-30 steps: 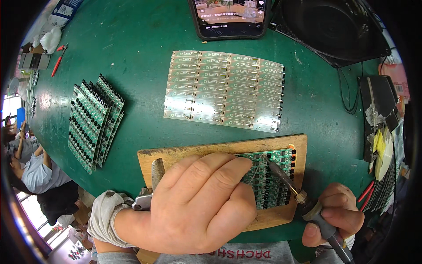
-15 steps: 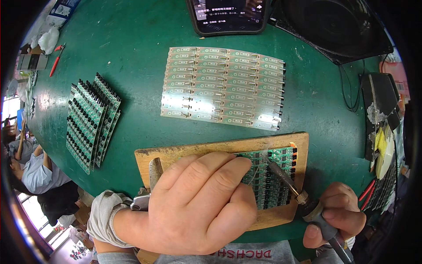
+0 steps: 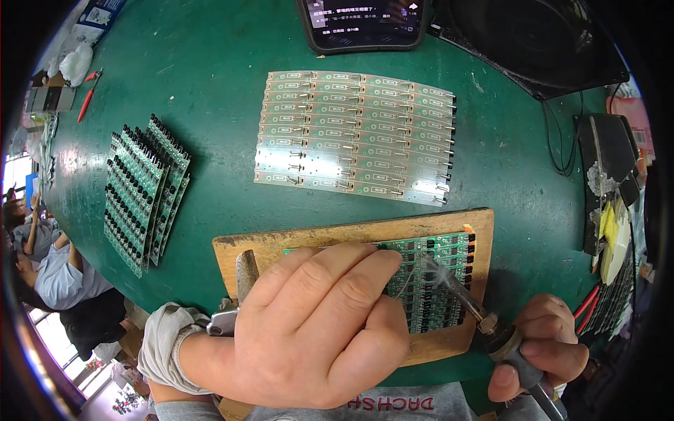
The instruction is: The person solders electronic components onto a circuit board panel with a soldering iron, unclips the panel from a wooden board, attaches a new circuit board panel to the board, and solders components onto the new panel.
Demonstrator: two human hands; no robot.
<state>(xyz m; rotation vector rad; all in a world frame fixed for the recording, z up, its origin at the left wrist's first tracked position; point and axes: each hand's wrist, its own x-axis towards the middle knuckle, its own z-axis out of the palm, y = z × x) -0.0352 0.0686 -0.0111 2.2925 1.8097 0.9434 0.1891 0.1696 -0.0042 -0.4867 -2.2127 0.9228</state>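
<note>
Green tabletop (image 3: 217, 147) spreads out around my work, curving toward the edges of the view, and off to the far left, beyond it, sits a person (image 3: 63, 281) in a pale blue top. Just in front of me lies a wooden board (image 3: 337, 233), slightly tilted, and on its right-hand part rests the green circuit panel (image 3: 435, 302), its rows of small black components partly covered by my knuckles. My left hand (image 3: 323, 323) is curled over the middle of the wood, back upward, holding a thin wire (image 3: 405, 283) that pokes out near thumb and forefinger; the exact pinch is hidden from me. My right hand (image 3: 551, 344) is wrapped around the grey handle of a soldering iron (image 3: 495, 333), which slants up and left so its tip hangs over the panel's upper rows. Whether the tip touches metal I cannot tell, since pale smoke (image 3: 439, 271) curls about it. By my left wrist, a curved metal piece (image 3: 246, 275) lies on the wood. Beyond the board, a flat pale panel (image 3: 354, 137) made of narrow strips lies near the middle of the table, and to its left leans a stack of component-studded boards (image 3: 133, 200). Past those are red-handled cutters (image 3: 86, 105); at the far side, a phone (image 3: 365, 24) with its screen lit stands beside a black square-framed device (image 3: 530, 45).
</note>
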